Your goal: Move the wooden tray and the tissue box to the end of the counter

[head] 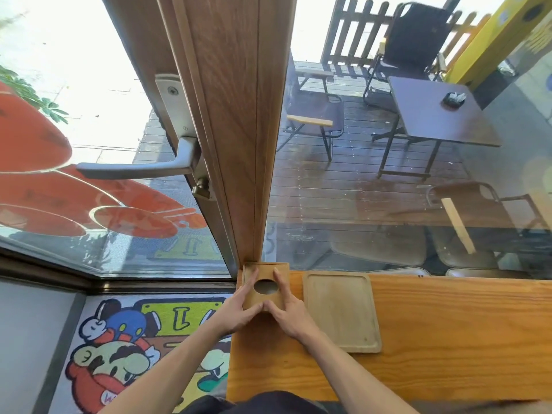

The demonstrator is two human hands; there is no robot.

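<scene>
A square wooden tissue box (265, 271) with a round hole in its lid stands at the far left end of the wooden counter (448, 339), against the base of a wooden post. My left hand (240, 307) grips its left side and near edge, and my right hand (291, 309) grips its right side. The two thumbs meet at the box's near edge. A flat rectangular wooden tray (340, 312) with a raised rim lies just right of the box, apart from my right hand.
The wooden post (239, 130) and a window pane rise right behind the box. A glass door with a metal lever handle (134, 168) stands to the left. A cartoon floor mat (134, 348) lies below the counter's left end. Outside are chairs and a table.
</scene>
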